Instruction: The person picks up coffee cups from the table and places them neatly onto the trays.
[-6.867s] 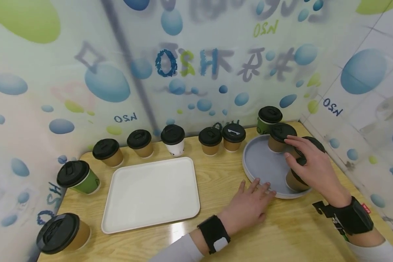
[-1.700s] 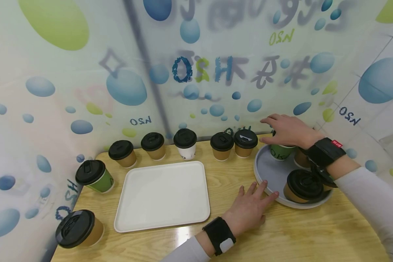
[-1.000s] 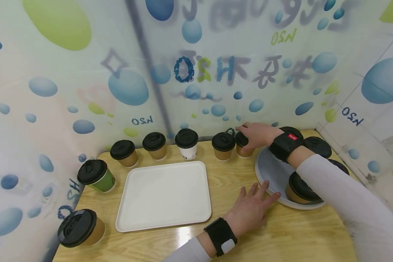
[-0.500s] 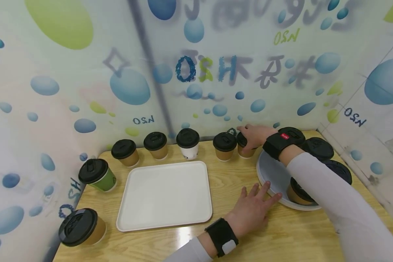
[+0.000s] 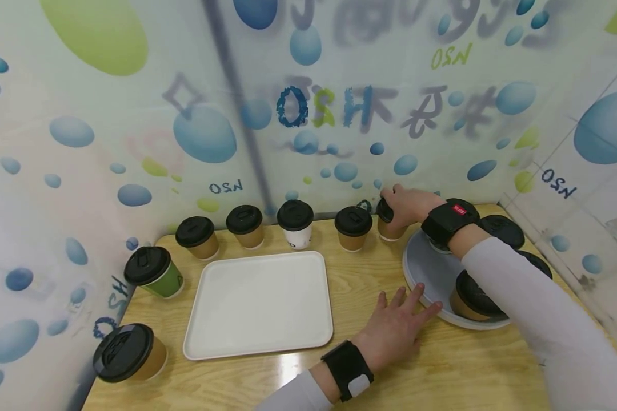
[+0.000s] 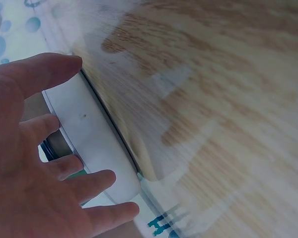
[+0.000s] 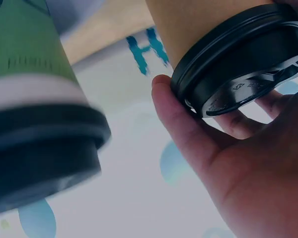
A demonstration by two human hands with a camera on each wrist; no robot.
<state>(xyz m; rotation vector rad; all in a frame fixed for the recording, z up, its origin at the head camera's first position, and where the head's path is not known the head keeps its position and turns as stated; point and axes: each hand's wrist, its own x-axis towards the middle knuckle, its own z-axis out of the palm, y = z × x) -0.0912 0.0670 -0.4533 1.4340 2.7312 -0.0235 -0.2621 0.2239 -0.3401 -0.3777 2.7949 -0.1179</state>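
Observation:
In the head view my right hand grips a brown paper coffee cup by its black lid, at the back left of the round grey tray. Up close in the right wrist view, thumb and fingers curl about the lid of that cup. A green coffee cup stands beside it there. My left hand lies with fingers spread, fingertips at the tray's near-left rim. A brown cup and other lidded cups sit in the tray, partly hidden by my right forearm.
A white rectangular tray lies left of centre. Around it stand a brown cup, a white cup, a green cup and several more brown cups. Printed curtain-like walls bound the table's back and sides.
A green cup has come from the back edge into the round tray. My right hand then moved left to the brown cup, which now sits slightly higher in view. The left hand stays put.

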